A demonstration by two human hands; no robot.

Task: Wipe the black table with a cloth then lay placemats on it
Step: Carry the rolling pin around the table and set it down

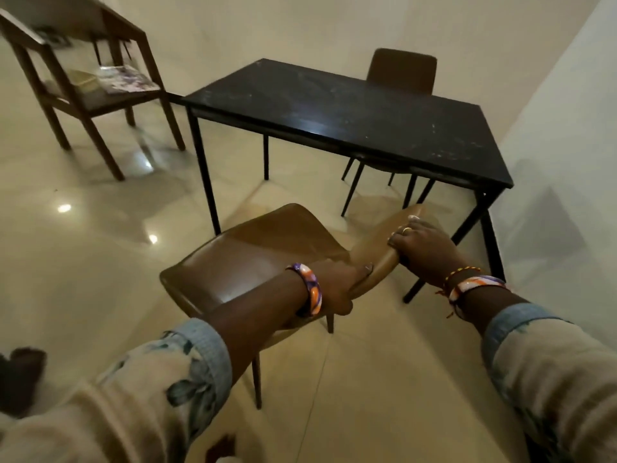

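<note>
Preparatory step: left hand (334,289) and right hand (425,250) both clasp brown chair (253,259) backrest beside dusty black table (350,121). Wiping unstarted; cloth unseen, presumably next fetched.

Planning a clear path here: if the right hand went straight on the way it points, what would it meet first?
Probably the black table's near leg, just beyond the right hand gripping the brown chair's backrest; depth is unclear.

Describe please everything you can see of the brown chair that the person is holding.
The brown chair looks like smooth, glossy leather, with a curved seat and thin dark legs. It stands on the pale tiled floor, just in front of the black table, its seat facing left. The left hand and right hand both grip the top edge of its backrest.
</note>
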